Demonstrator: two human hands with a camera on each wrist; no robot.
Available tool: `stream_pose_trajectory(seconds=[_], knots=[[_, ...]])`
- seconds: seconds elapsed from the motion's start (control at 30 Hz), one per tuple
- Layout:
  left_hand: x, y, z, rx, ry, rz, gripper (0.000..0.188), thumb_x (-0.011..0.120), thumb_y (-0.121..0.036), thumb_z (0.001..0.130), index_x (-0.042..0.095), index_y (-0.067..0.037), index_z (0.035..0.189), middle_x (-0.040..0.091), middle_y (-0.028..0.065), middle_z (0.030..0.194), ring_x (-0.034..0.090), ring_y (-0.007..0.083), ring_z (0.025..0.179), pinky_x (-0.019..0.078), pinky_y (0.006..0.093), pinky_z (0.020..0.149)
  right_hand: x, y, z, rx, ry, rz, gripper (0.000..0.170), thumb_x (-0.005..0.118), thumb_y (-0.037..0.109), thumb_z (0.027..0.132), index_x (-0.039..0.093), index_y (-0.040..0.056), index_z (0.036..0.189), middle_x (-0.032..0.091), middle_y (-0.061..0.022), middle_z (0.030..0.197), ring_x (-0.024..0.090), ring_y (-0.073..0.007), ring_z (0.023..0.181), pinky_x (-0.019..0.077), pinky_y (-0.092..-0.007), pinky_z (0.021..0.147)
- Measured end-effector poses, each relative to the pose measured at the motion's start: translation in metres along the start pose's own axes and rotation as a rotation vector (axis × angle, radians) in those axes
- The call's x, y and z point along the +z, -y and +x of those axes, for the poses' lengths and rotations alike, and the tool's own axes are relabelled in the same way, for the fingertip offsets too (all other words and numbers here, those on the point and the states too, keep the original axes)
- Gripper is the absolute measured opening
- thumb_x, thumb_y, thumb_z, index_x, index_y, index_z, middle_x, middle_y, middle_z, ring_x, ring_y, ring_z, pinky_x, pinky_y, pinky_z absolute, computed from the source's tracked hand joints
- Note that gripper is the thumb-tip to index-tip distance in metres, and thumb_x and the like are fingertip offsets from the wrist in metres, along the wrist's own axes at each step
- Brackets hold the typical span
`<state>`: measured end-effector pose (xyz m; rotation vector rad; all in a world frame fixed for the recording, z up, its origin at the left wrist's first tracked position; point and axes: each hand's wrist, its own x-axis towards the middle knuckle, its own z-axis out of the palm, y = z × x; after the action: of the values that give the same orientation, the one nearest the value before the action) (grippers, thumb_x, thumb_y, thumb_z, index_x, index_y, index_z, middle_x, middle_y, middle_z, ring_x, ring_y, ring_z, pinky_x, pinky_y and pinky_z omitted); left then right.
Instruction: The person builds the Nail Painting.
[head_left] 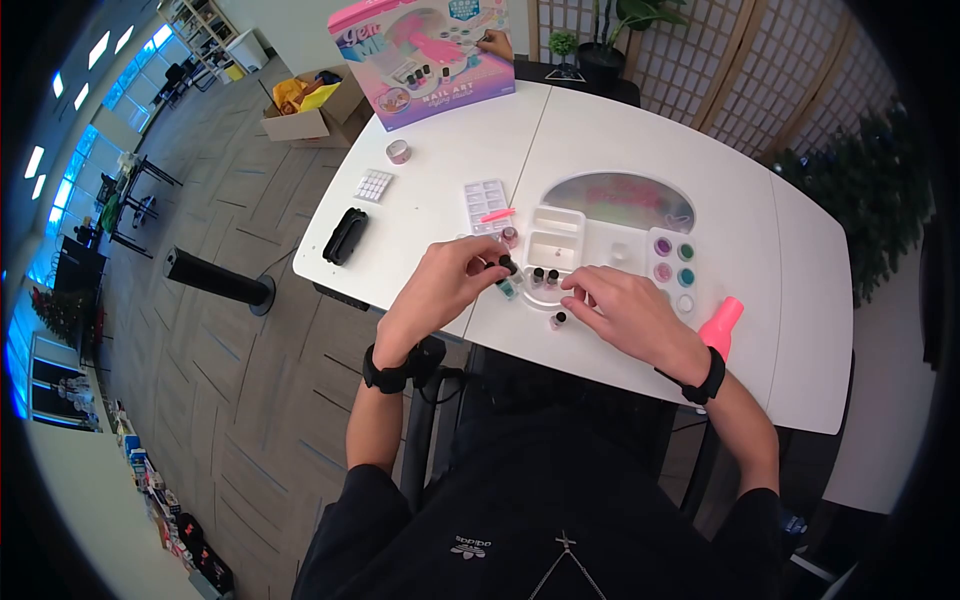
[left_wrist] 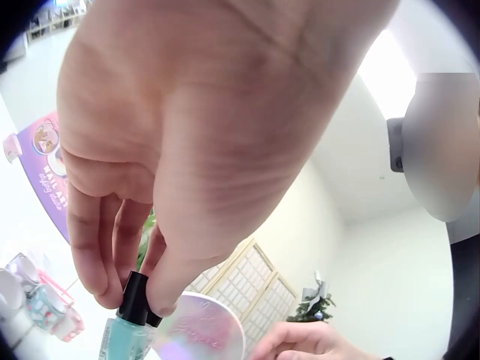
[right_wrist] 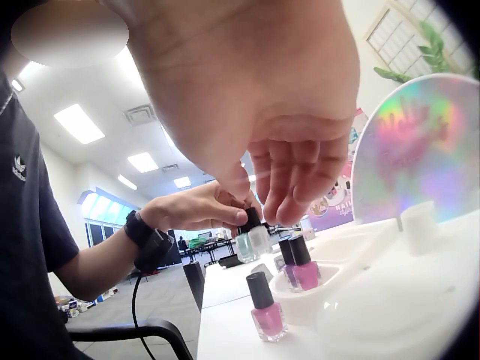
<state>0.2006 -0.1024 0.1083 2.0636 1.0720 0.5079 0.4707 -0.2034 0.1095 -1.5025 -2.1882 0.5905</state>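
Note:
My left hand pinches the black cap of a teal polish bottle between thumb and fingers; a pale bottle is right beside it. My right hand hovers over the front of the white tray, fingers loosely bent, holding nothing. Below its fingers, a pink bottle and a purple one stand together in the tray's curved front part. Another pink bottle stands on the table in front of the tray.
Pots of colour sit in the tray's right side, near a pink bottle-shaped piece. A mirror-like panel rises behind. Leftward are a mould sheet, a black case and a white grid; the printed box stands behind.

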Motion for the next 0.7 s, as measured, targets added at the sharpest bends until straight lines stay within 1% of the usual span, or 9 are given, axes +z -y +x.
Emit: stream_pose_trajectory(seconds=[0.1, 0.2, 0.3, 0.4, 0.5, 0.6, 0.7], knots=[[0.001, -0.020, 0.000, 0.028, 0.027, -0.081, 0.029, 0.082, -0.013, 0.099, 0.075, 0.004, 0.121, 0.079, 0.0126, 0.097, 0.075, 0.0173, 0.089, 0.0603, 0.0332, 0.086, 0.006, 0.007, 0.000, -0.038, -0.130, 0.010, 0.041, 0.081, 0.031, 0.099, 0.065, 0.0058, 0.129, 0.074, -0.0106, 0.101, 0.074, -0.0277, 0.092, 0.0596, -0.0421, 0.075], [0.012, -0.033, 0.003, 0.082, 0.038, -0.154, 0.028, 0.082, -0.012, 0.099, 0.075, 0.004, 0.121, 0.079, 0.0124, 0.098, 0.075, 0.0174, 0.089, 0.0606, 0.0333, 0.086, 0.006, 0.020, -0.002, 0.007, -0.223, 0.001, 0.067, 0.088, 0.033, 0.093, 0.052, 0.0085, 0.143, 0.074, -0.0128, 0.106, 0.075, -0.0294, 0.098, 0.0608, -0.0428, 0.077], [0.029, -0.040, 0.010, 0.131, 0.042, -0.206, 0.026, 0.081, -0.012, 0.099, 0.074, 0.004, 0.119, 0.078, 0.0114, 0.097, 0.075, 0.0177, 0.090, 0.0607, 0.0326, 0.087, 0.011, 0.017, -0.003, -0.007, -0.246, -0.019, 0.072, 0.086, 0.031, 0.095, 0.046, 0.0042, 0.148, 0.075, -0.0203, 0.111, 0.077, -0.0384, 0.092, 0.0627, -0.0467, 0.075], [0.040, -0.050, 0.014, 0.153, 0.040, -0.215, 0.026, 0.082, -0.012, 0.099, 0.073, 0.004, 0.119, 0.076, 0.0105, 0.095, 0.074, 0.0175, 0.090, 0.0607, 0.0327, 0.087, 0.013, 0.010, -0.003, 0.102, -0.178, 0.106, 0.073, 0.084, 0.026, 0.096, 0.042, 0.0032, 0.152, 0.075, -0.0238, 0.114, 0.077, -0.0400, 0.088, 0.0621, -0.0489, 0.076], [0.041, -0.059, 0.016, 0.125, 0.049, -0.194, 0.027, 0.082, -0.016, 0.100, 0.073, 0.002, 0.118, 0.076, 0.0090, 0.093, 0.073, 0.0162, 0.088, 0.0596, 0.0324, 0.084, 0.013, 0.003, -0.006, 0.157, -0.181, 0.211, 0.074, 0.084, 0.021, 0.097, 0.040, 0.0033, 0.154, 0.076, -0.0251, 0.114, 0.077, -0.0409, 0.086, 0.0610, -0.0498, 0.076], [0.045, -0.062, 0.020, 0.106, 0.057, -0.191, 0.028, 0.082, -0.019, 0.100, 0.074, 0.001, 0.118, 0.077, 0.0083, 0.094, 0.073, 0.0158, 0.088, 0.0589, 0.0324, 0.082, 0.005, 0.004, -0.010, 0.216, -0.152, 0.280, 0.076, 0.084, 0.018, 0.097, 0.038, 0.0044, 0.156, 0.076, -0.0238, 0.112, 0.077, -0.0405, 0.088, 0.0601, -0.0485, 0.077], [0.047, -0.067, 0.023, 0.086, 0.059, -0.210, 0.028, 0.081, -0.020, 0.100, 0.074, 0.001, 0.118, 0.077, 0.0084, 0.096, 0.074, 0.0162, 0.089, 0.0590, 0.0322, 0.082, 0.000, 0.004, -0.014, 0.234, -0.154, 0.292, 0.075, 0.082, 0.016, 0.098, 0.037, 0.0060, 0.158, 0.076, -0.0230, 0.112, 0.077, -0.0388, 0.089, 0.0598, -0.0466, 0.079]])
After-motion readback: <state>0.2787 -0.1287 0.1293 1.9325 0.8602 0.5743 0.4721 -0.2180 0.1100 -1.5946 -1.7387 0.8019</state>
